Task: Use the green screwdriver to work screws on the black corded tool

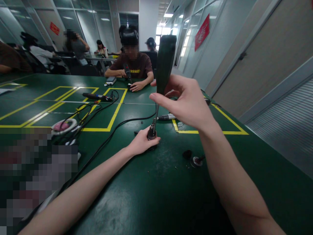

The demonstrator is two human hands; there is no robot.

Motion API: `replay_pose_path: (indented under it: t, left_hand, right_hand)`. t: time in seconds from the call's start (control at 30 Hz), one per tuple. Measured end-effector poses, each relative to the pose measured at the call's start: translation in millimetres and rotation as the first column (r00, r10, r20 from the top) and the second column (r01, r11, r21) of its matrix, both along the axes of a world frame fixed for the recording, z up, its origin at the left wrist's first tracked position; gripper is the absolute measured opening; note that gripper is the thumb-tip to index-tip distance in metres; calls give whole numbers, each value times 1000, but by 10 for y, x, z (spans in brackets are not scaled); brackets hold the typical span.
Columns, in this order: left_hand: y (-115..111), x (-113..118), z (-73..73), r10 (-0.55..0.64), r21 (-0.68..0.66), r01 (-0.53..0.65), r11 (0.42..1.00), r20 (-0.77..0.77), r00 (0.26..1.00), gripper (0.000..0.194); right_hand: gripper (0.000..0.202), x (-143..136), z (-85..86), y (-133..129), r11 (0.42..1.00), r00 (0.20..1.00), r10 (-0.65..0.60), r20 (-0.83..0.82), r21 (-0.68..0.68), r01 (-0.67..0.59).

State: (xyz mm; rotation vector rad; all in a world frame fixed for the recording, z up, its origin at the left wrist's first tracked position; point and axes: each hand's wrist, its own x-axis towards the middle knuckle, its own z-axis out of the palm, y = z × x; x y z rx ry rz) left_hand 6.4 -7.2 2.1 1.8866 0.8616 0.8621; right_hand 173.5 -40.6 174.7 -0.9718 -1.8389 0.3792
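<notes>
A screwdriver point(166, 63) with a thick dark handle stands nearly upright in my right hand point(184, 98), its handle between thumb and fingers. The thin shaft runs down to a small dark cylindrical part point(152, 132) on the green table point(117, 202). My left hand point(144, 141) is wrapped round that part and steadies it against the tabletop. Whether the tip sits in the part or beside it, I cannot tell. Just behind lies a silver and black pen-like tool point(167, 117).
Right of my left hand lie a dark round part point(196, 161) and a black piece point(187, 154). Black cables point(107, 138) cross the left side near a white tape roll point(64, 126). Across the table a person point(132, 62) holds a black tool point(127, 70).
</notes>
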Motion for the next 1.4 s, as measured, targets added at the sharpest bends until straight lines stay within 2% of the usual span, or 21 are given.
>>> replay_pose_path:
  t: [0.1,0.17,0.27,0.37,0.6,0.83,1.0,1.13,1.27,1.4]
  left_hand:
    - [-1,-3,5,2,11,-2,1000,5,1000,21]
    - [-5,-4,11,2,18,-2,1000,8,1000,20]
    - [-9,-5,18,3,26,-3,1000,-3,1000,21]
    - [-7,-5,11,10,29,-10,1000,-10,1000,22]
    - [-12,-11,3,7,28,-7,1000,-16,1000,23]
    - [-19,3,23,13,39,-12,999,-23,1000,22]
    - [-11,-5,13,12,34,-10,999,-34,999,22]
    - [-15,-5,11,7,36,-6,999,-24,1000,22]
    - [-29,-6,29,7,40,-6,999,-29,1000,21]
    - [-33,-12,39,8,44,-7,999,-37,999,21]
  right_hand:
    - [32,29,-5,15,997,994,-71,89,-23,73]
    - [33,40,-12,25,996,990,-64,126,-59,72]
    - [27,38,-26,36,991,990,9,142,-135,11]
    - [14,25,-26,33,981,994,81,79,-182,-66]
    - [27,2,-15,-4,962,987,162,11,-225,-155]
    - [15,-7,-44,18,953,974,219,50,-226,-202]
    - [29,-17,-20,16,959,982,182,53,-229,-165]
    - [19,-26,-32,34,963,989,135,61,-242,-116]
    - [16,-26,-43,43,957,986,159,52,-253,-141]
    - [30,-29,-34,26,966,988,146,55,-223,-131]
